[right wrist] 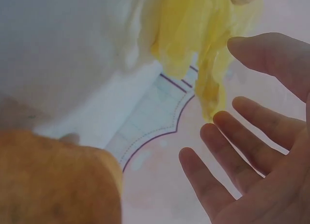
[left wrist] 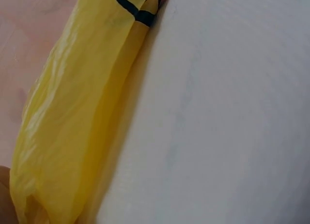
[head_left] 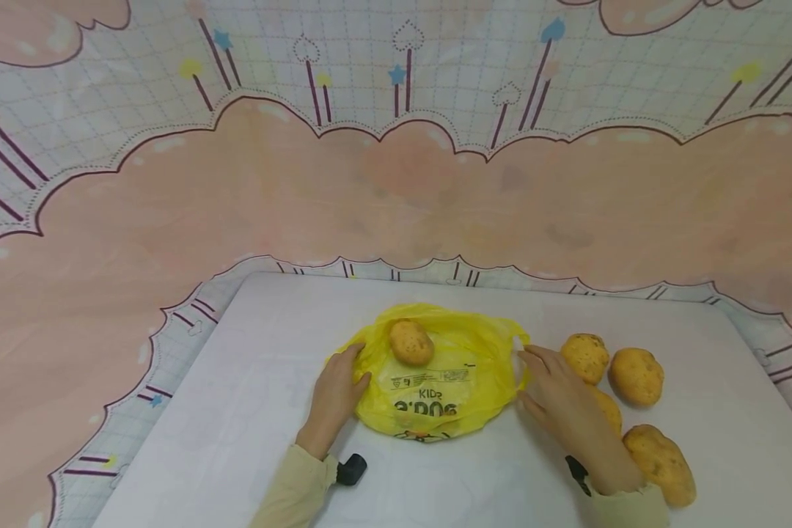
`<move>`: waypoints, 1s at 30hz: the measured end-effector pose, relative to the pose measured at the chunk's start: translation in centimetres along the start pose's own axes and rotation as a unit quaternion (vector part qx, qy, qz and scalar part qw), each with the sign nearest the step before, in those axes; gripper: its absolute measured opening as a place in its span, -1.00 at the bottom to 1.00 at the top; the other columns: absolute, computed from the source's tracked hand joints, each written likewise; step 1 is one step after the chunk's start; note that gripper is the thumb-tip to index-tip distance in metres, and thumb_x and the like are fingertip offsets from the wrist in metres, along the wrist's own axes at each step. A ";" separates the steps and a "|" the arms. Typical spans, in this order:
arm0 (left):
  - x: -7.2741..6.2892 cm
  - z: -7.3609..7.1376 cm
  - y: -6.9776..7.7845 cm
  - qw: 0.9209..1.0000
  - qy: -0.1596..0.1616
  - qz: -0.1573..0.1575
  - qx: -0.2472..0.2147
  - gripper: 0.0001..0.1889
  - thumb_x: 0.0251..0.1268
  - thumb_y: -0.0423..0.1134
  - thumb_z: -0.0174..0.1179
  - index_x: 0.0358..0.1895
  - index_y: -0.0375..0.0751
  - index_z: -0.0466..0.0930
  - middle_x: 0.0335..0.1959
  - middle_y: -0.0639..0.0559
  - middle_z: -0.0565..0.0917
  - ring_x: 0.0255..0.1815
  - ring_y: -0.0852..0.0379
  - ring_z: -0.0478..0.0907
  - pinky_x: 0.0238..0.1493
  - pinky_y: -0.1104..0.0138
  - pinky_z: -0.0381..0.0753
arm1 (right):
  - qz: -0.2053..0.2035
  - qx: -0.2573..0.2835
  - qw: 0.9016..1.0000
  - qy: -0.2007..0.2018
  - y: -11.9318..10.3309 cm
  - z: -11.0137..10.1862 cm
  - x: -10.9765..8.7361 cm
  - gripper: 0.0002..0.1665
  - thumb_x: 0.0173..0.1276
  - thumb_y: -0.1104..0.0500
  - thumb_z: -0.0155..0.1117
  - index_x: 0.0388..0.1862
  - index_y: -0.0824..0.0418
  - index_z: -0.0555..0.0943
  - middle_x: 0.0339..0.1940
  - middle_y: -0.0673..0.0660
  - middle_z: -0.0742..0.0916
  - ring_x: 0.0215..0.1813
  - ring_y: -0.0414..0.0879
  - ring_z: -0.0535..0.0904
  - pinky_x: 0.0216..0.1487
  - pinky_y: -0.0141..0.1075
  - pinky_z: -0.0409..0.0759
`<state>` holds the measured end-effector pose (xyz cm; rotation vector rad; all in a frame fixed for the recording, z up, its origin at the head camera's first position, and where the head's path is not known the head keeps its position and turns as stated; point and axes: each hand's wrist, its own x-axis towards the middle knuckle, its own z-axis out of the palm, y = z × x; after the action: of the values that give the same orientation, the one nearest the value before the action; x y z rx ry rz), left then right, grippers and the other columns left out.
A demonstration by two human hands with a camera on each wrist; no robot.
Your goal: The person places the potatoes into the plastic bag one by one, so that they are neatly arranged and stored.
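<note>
A yellow plastic bag with dark printing lies spread with its mouth wide, and one potato sits inside toward the back left. At the bag's left edge is my left hand, its thumb and index fingertip apart with the edge between them. Only a fingertip of it shows in the left wrist view, against the yellow plastic. On the opposite side, my right hand has its fingertips right at the bag's handle. The right wrist view shows these fingers spread and nearly straight, gripping nothing.
Several loose potatoes lie on the white table to the right, close beside and partly behind my right hand and forearm. A patterned cloth hangs behind the table's far edge. A black strap piece sits at my left wrist.
</note>
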<state>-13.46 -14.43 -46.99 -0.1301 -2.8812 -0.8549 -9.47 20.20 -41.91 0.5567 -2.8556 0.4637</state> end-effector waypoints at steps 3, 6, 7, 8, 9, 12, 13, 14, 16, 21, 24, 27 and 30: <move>0.0 0.0 0.1 1.000 -0.001 0.001 0.000 -0.45 0.27 -0.31 0.33 0.31 -0.35 0.45 0.18 -0.25 0.60 0.16 -0.19 0.54 0.19 -0.01 0.54 | 0.001 -0.001 1.000 0.006 0.4 -0.1 -0.4 -0.36 0.21 0.28 0.42 0.26 0.41 0.46 0.27 0.33 0.52 0.30 0.21 0.41 0.26 0.12 0.51; 0.0 -0.1 0.1 1.000 0.001 0.002 0.001 -0.45 0.26 -0.31 0.34 0.30 -0.35 0.45 0.17 -0.25 0.60 0.15 -0.19 0.55 0.18 -0.01 0.55 | 0.012 -0.008 1.000 -0.001 0.7 -0.2 -0.6 -0.36 0.24 0.25 0.44 0.26 0.38 0.46 0.28 0.31 0.51 0.30 0.21 0.41 0.23 0.12 0.53; 0.0 -0.1 0.1 1.000 0.001 0.001 0.001 -0.45 0.26 -0.31 0.34 0.30 -0.35 0.45 0.17 -0.25 0.61 0.15 -0.19 0.55 0.17 -0.01 0.55 | 0.017 -0.010 1.000 -0.006 0.8 -0.2 -0.7 -0.35 0.24 0.23 0.44 0.27 0.37 0.45 0.29 0.31 0.51 0.31 0.21 0.40 0.21 0.12 0.55; 0.0 -0.1 0.1 1.000 0.002 0.001 0.002 -0.45 0.25 -0.31 0.35 0.30 -0.35 0.45 0.17 -0.25 0.61 0.14 -0.20 0.56 0.16 -0.01 0.56 | 0.024 -0.013 1.000 -0.011 0.9 -0.2 -0.8 -0.34 0.24 0.21 0.45 0.28 0.36 0.45 0.30 0.31 0.50 0.32 0.22 0.40 0.17 0.11 0.57; 0.0 -0.1 0.1 1.000 0.002 -0.002 0.002 -0.45 0.25 -0.31 0.35 0.30 -0.35 0.45 0.17 -0.25 0.61 0.14 -0.20 0.56 0.17 -0.01 0.56 | 0.032 -0.017 0.999 -0.017 0.9 -0.2 -0.9 -0.33 0.25 0.19 0.45 0.29 0.35 0.45 0.32 0.30 0.49 0.33 0.21 0.39 0.14 0.10 0.59; 0.0 0.0 0.1 1.000 0.003 -0.005 0.004 -0.45 0.24 -0.31 0.35 0.30 -0.34 0.46 0.16 -0.24 0.61 0.13 -0.20 0.56 0.15 -0.02 0.56 | 0.046 -0.026 0.998 -0.027 1.2 -0.2 -1.1 -0.33 0.27 0.16 0.44 0.31 0.33 0.45 0.33 0.31 0.49 0.33 0.23 0.40 0.03 0.09 0.65; 0.0 0.0 0.1 1.000 0.003 -0.006 0.004 -0.45 0.25 -0.31 0.35 0.30 -0.33 0.46 0.16 -0.24 0.61 0.13 -0.20 0.57 0.16 -0.01 0.56 | 0.048 -0.030 0.998 -0.029 1.4 -0.2 -1.2 -0.32 0.27 0.16 0.44 0.31 0.33 0.44 0.33 0.31 0.48 0.33 0.23 0.40 0.01 0.10 0.65; -0.1 0.0 0.1 1.000 0.001 -0.008 0.005 -0.45 0.25 -0.30 0.35 0.30 -0.33 0.46 0.17 -0.24 0.62 0.13 -0.20 0.57 0.16 -0.01 0.56 | 0.050 -0.030 0.998 -0.029 1.5 -0.2 -1.3 -0.33 0.27 0.16 0.44 0.31 0.34 0.45 0.33 0.32 0.48 0.32 0.24 0.40 0.02 0.11 0.65; -0.1 0.0 0.1 1.000 -0.001 -0.010 0.006 -0.45 0.25 -0.29 0.35 0.30 -0.32 0.46 0.17 -0.23 0.62 0.13 -0.19 0.57 0.16 -0.01 0.56 | 0.053 -0.025 0.998 -0.029 1.8 -0.2 -1.5 -0.33 0.27 0.16 0.43 0.30 0.35 0.44 0.32 0.34 0.48 0.33 0.25 0.38 0.11 0.16 0.59; -0.2 0.0 0.1 1.000 -0.002 -0.011 0.010 -0.45 0.25 -0.29 0.35 0.30 -0.31 0.47 0.17 -0.22 0.63 0.13 -0.19 0.58 0.16 0.00 0.56 | 0.062 -0.009 0.997 -0.033 2.3 -0.2 -1.8 -0.33 0.26 0.18 0.43 0.28 0.40 0.44 0.32 0.38 0.46 0.34 0.29 0.32 0.32 0.25 0.38; -0.2 0.1 0.1 1.000 0.003 -0.010 0.012 -0.46 0.24 -0.29 0.36 0.29 -0.31 0.48 0.15 -0.21 0.63 0.11 -0.18 0.59 0.14 0.00 0.57 | 0.066 -0.010 0.997 -0.036 2.5 -0.2 -2.0 -0.32 0.24 0.19 0.45 0.27 0.42 0.44 0.31 0.40 0.46 0.34 0.31 0.31 0.34 0.27 0.35; -0.1 0.1 0.1 1.000 0.008 -0.009 0.015 -0.46 0.23 -0.28 0.37 0.29 -0.30 0.49 0.14 -0.21 0.64 0.10 -0.18 0.59 0.13 0.00 0.58 | 0.068 -0.012 0.997 -0.030 2.6 -0.3 -2.2 -0.31 0.21 0.19 0.46 0.27 0.41 0.45 0.30 0.39 0.46 0.33 0.31 0.30 0.33 0.27 0.34; -0.1 0.0 0.0 1.000 0.014 -0.005 0.019 -0.46 0.23 -0.28 0.37 0.28 -0.29 0.49 0.13 -0.21 0.65 0.09 -0.18 0.60 0.10 -0.01 0.59 | 0.060 -0.016 0.998 -0.013 2.8 -0.4 -2.4 -0.29 0.17 0.21 0.49 0.26 0.41 0.46 0.28 0.37 0.48 0.31 0.29 0.31 0.32 0.26 0.35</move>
<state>-13.36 -14.44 -47.05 -0.0983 -2.8717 -0.7969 -8.34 23.56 -42.91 0.3903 -2.9272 0.4322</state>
